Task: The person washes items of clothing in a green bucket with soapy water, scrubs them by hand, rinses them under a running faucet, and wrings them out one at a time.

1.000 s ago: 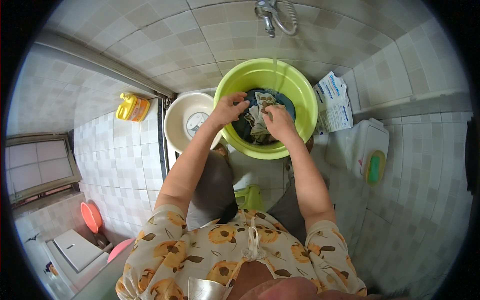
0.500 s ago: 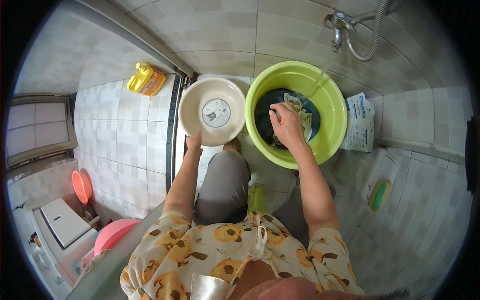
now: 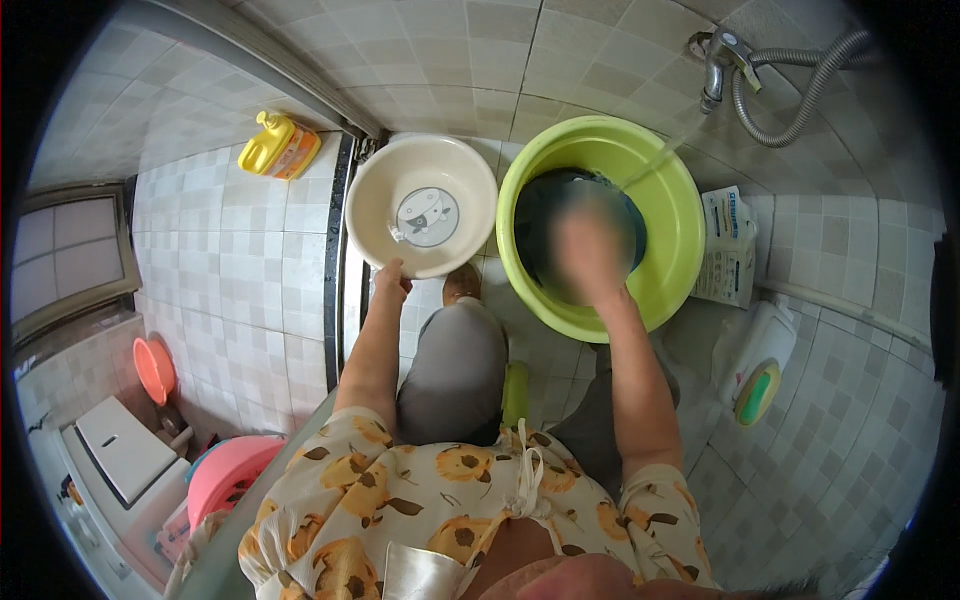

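Your left hand (image 3: 390,280) grips the near rim of the cream basin (image 3: 425,160) on the tiled floor (image 3: 250,250). Your right hand (image 3: 590,250), blurred, sits inside the green basin (image 3: 680,210) over dark laundry (image 3: 540,215); its grasp cannot be determined.
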